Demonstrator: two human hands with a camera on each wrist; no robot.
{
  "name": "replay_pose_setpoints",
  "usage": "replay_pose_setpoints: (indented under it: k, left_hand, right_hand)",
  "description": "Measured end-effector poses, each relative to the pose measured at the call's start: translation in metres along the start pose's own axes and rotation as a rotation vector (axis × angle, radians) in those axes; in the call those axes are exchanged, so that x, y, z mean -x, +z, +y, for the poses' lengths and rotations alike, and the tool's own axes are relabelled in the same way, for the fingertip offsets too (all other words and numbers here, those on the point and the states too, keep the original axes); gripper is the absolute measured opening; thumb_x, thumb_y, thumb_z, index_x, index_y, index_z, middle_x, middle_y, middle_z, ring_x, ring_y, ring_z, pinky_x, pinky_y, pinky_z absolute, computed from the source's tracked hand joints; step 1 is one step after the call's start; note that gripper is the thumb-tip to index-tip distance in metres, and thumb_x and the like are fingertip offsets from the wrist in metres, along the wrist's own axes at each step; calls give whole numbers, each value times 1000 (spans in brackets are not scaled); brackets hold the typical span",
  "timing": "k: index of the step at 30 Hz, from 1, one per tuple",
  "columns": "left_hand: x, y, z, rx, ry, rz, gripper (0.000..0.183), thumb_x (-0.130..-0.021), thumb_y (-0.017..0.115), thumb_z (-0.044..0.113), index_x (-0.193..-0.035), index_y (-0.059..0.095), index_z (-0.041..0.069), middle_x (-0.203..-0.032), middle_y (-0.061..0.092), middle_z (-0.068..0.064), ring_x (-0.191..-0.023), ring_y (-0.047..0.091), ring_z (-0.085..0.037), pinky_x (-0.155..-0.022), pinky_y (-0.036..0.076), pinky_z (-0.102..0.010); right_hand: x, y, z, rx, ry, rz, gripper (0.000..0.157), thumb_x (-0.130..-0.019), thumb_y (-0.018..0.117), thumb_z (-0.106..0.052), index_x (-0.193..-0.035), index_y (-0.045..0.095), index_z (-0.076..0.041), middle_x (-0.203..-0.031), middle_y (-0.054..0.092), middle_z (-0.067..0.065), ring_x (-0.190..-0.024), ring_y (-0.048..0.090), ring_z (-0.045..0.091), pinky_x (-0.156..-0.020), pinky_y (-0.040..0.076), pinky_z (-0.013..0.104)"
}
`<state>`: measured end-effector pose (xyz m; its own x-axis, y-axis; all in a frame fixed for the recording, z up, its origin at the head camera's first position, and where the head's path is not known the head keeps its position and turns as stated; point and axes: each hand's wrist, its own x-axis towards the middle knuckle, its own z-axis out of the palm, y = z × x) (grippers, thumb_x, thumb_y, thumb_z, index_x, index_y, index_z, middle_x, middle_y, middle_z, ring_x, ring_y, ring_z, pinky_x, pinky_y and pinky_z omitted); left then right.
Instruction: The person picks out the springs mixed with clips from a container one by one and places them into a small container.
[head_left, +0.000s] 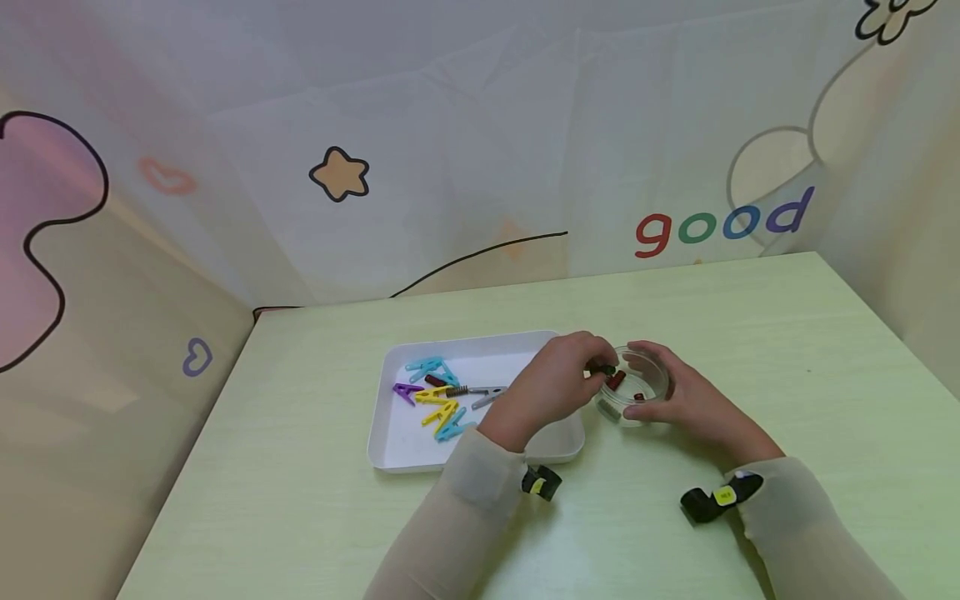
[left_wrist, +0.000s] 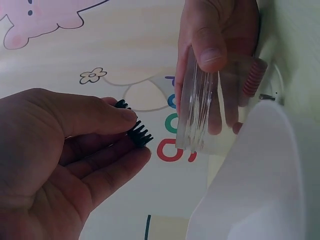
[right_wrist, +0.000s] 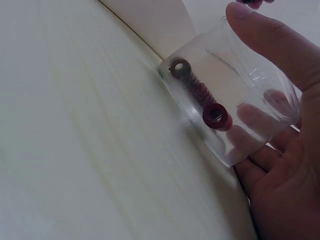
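Note:
My left hand (head_left: 558,375) pinches a small dark green coil spring (left_wrist: 135,125) between thumb and fingers, close over the left side of a clear jar (head_left: 651,392). The jar stands on the table, and my right hand (head_left: 686,392) holds it with thumb and fingers on opposite sides. Inside the jar lie dark red springs (head_left: 617,381), one with its round end showing in the right wrist view, with a greyish ring-ended one (right_wrist: 180,67) beside it. To the left, a white tray (head_left: 381,433) holds blue, yellow, purple and grey clothespins.
Among the clothespins in the tray lie a dark red spring (head_left: 435,381) and a brownish spring (head_left: 456,391). The tray's right end is close beside the jar, under my left forearm. A printed cloth backdrop (head_left: 465,167) rises behind the pale table (head_left: 300,500).

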<state>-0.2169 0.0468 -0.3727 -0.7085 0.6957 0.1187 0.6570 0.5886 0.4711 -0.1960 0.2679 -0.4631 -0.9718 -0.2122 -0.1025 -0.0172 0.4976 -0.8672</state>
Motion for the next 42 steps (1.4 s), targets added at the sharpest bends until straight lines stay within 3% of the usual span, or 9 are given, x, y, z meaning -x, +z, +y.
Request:
replay_pose_setpoints:
  k: [15,42]
  left_hand:
    - [-1,7,1,-5,65,32,11,-92,66,13,-102,71,14,-101,67,5,-94,60,-5,-84,46,-13]
    - [-8,21,1,-65,80,-16,23,-92,58,5,-110,70,11,-110,67,3,-102,60,-8,-89,45,-14]
  right_hand:
    - [3,-2,-5,6,-4,-2,97,-77,80,-41,-152,21,-25,-153,33,14,-138,31,39,-108,26,67]
    - [3,-3,-3,-2,-24,-3,97,-77,80,-38,-152,20,-22,-154,32,14,-141,29,39,-110,23,67]
